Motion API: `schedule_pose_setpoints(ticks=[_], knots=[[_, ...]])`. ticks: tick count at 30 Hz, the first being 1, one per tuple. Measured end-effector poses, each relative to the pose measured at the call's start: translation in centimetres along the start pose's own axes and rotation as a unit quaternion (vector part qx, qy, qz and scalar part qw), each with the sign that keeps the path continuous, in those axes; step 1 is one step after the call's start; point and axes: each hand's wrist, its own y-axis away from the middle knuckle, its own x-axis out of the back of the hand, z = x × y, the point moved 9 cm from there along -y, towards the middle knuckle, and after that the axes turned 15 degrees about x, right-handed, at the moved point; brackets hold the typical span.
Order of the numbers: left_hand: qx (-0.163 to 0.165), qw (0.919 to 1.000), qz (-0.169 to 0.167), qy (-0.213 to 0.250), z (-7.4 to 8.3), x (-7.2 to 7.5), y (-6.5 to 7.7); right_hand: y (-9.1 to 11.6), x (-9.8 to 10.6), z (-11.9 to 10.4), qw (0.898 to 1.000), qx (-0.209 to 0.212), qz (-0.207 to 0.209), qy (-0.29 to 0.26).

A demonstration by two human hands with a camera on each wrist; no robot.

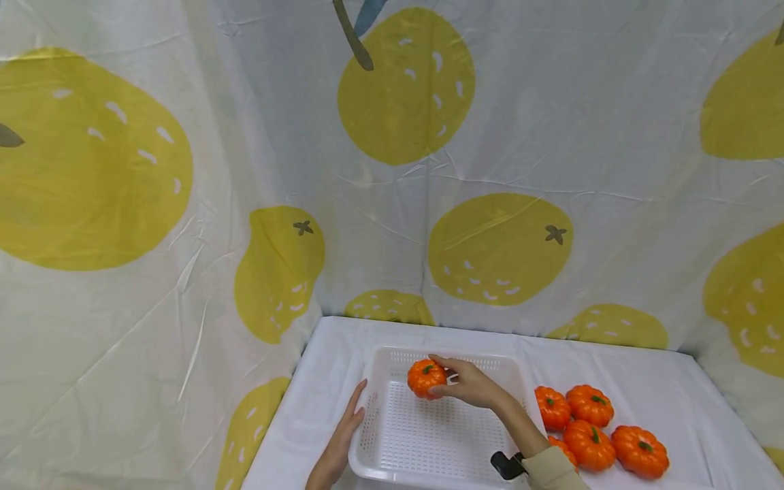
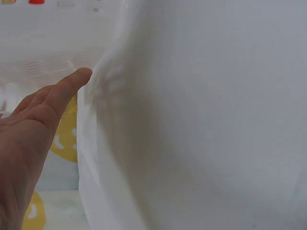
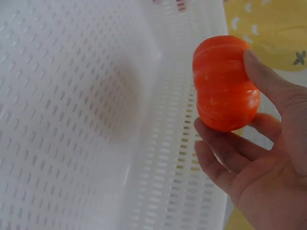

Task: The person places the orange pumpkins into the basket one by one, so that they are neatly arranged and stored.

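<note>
My right hand (image 1: 470,385) holds a small orange pumpkin (image 1: 424,378) with a green stem over the far part of a white perforated plastic basket (image 1: 392,469). In the right wrist view, thumb and fingers grip the pumpkin (image 3: 224,84) from opposite sides, above the slotted wall of the basket (image 3: 158,158). At the basket's left side, my left hand (image 1: 343,435) lies along the outer wall with its fingers extended. The left wrist view shows this hand (image 2: 36,124) with straight fingers against the basket's side (image 2: 48,43).
Several orange pumpkins (image 1: 589,446) sit on the white tablecloth (image 1: 692,422) to the right of the basket, one partly hidden by the right forearm. A hanging cloth (image 1: 380,184) with yellow fruit prints rises behind the table and along its sides.
</note>
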Motion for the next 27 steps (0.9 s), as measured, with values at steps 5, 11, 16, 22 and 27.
schedule_pose_setpoints(ticks=[5,11,16,22,27], knots=[[-0.001,1.0000,0.008,-0.005,-0.1,0.1,0.0,-1.1,-1.3,0.3,1.000,0.009,-0.017,-0.004],[0.006,0.9999,0.014,-0.009,-0.1,0.2,-0.1,-2.0,-2.7,0.5,0.999,0.017,-0.028,0.002],[0.010,0.9998,0.015,-0.009,-0.2,0.1,-0.1,-2.8,-4.0,0.6,0.998,0.049,-0.036,0.025],[0.011,0.9999,0.008,-0.006,-0.2,0.0,-0.2,-2.9,-5.4,1.6,0.999,0.010,-0.049,0.019],[0.016,0.9998,0.012,-0.009,-0.3,0.2,-0.2,-2.7,-5.9,2.0,0.999,-0.004,-0.049,0.006]])
